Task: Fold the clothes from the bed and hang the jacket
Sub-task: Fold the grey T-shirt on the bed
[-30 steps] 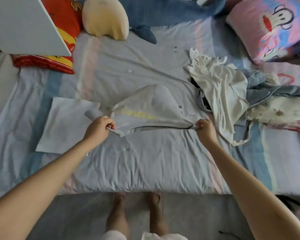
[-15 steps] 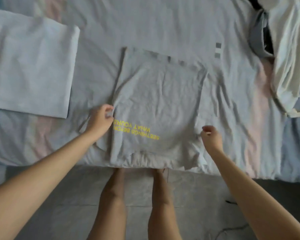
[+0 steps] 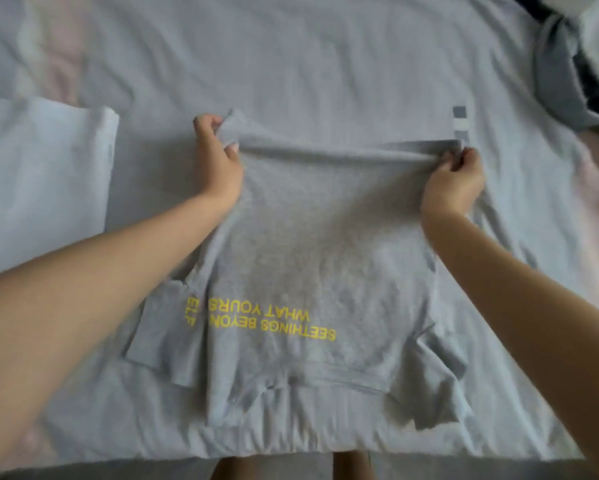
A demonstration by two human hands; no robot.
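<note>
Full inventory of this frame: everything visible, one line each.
grey cotton T-shirt with yellow lettering: 1, grey, flat mid-bed, far edge raised
folded white rectangular garment: 1, white, left on the bed
crumpled pile of unfolded clothes: 1, grey, white and dark, top right corner
striped fabric bed sheet: 1, pale grey-blue with pink bands, under everything
legs: 2, bare, bottom edge
left hand: 1, grips the T-shirt's far left corner
right hand: 1, pinches its far right corner
</note>
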